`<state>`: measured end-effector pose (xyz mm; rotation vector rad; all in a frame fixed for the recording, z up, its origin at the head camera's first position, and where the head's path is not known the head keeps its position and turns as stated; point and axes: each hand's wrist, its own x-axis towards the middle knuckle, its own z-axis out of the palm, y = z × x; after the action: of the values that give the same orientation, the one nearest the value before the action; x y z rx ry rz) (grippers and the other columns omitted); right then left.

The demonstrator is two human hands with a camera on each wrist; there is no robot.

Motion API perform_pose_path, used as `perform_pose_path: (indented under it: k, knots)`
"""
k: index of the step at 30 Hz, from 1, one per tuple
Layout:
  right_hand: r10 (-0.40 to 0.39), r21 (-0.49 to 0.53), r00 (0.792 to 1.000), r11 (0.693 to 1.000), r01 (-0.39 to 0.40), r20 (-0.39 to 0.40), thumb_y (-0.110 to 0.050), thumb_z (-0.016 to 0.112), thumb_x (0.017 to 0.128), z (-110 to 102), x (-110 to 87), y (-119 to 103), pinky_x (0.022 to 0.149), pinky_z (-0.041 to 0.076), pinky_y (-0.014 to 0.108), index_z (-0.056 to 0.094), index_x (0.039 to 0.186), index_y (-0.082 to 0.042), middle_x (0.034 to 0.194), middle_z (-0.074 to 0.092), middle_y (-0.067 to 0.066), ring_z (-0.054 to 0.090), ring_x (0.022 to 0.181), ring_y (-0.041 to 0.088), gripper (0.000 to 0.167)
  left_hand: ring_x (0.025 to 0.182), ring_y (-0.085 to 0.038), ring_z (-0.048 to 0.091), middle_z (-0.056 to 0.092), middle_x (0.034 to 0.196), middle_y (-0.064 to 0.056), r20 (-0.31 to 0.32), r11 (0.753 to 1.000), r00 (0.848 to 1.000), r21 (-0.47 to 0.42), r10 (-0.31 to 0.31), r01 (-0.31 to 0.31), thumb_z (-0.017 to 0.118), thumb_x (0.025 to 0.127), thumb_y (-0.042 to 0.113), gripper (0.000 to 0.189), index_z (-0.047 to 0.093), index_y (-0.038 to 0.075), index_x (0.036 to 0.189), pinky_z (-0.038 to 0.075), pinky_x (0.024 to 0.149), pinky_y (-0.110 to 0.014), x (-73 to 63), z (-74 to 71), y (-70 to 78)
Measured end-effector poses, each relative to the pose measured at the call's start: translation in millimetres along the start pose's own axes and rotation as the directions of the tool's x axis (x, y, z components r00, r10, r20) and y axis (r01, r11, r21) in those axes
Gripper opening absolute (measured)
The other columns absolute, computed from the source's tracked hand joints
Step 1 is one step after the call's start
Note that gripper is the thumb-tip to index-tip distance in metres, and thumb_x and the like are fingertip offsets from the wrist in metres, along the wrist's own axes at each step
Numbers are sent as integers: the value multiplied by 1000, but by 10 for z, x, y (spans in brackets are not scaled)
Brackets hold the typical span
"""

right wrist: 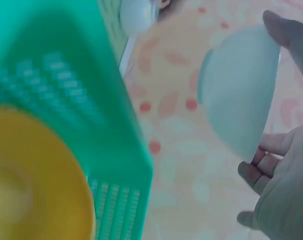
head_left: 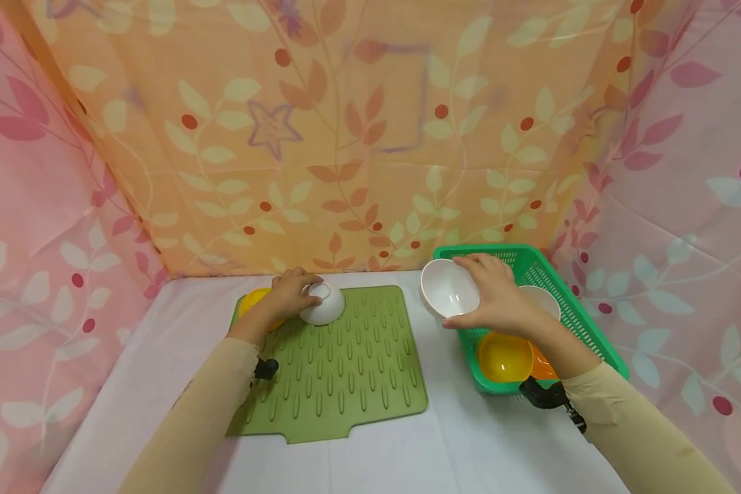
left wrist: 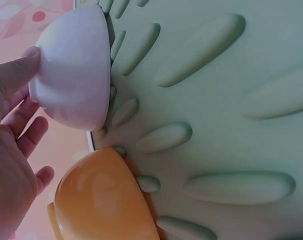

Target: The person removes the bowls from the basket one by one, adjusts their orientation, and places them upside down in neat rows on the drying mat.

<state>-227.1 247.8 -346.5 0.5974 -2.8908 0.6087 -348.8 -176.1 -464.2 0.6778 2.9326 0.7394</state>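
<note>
On the green ribbed mat [head_left: 358, 384], a white bowl [head_left: 328, 309] sits upside down near the back edge. My left hand [head_left: 289, 293] pinches its foot between thumb and fingers. Beside it, partly covered by that hand, an overturned yellow bowl [head_left: 251, 300] lies on the same mat; it looks orange in the left wrist view [left wrist: 101, 200]. A second white bowl [head_left: 447, 288] is held in the air by my right hand [head_left: 500, 295], thumb and fingers at its rim. Its hollow is tilted toward the head camera, at the left side of the green basket [head_left: 494, 248].
Inside the basket are a yellow bowl [head_left: 505, 358], another white bowl [head_left: 545, 302] partly behind my right arm, and an orange item [head_left: 542, 365], mostly hidden. White cloth [head_left: 451, 425] covers the table. Patterned curtains [head_left: 346, 137] enclose the back and both sides.
</note>
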Motion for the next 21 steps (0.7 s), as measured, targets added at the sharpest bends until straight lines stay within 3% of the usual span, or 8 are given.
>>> perform_pose_path:
  k: [9,15,21]
  knots:
    - [-62,30,997,998,63,-45,-60,94,57,454,-230,-447,116,16,60,49,147,-7,141,48,13,37,132,32,114,119,-34,45,55,121,-12,-5,1000,1000,0,-13,13,75,95,32,53,61,12,142,21,100,-57,-13,-39,31]
    - [-103,5,993,995,104,-49,-62,94,56,752,-334,-635,120,14,62,50,147,-7,138,49,12,39,134,32,115,121,-35,43,56,120,-11,-6,1000,1000,5,-26,26,75,95,31,53,61,13,142,20,101,-57,-18,-33,64]
    - [-113,49,993,992,114,-30,-61,96,53,1003,-440,-753,118,16,60,52,145,-9,135,50,9,39,131,32,114,123,-36,43,57,123,-12,-23,997,998,39,-62,63,76,94,31,53,61,14,142,23,101,-59,-34,3,103]
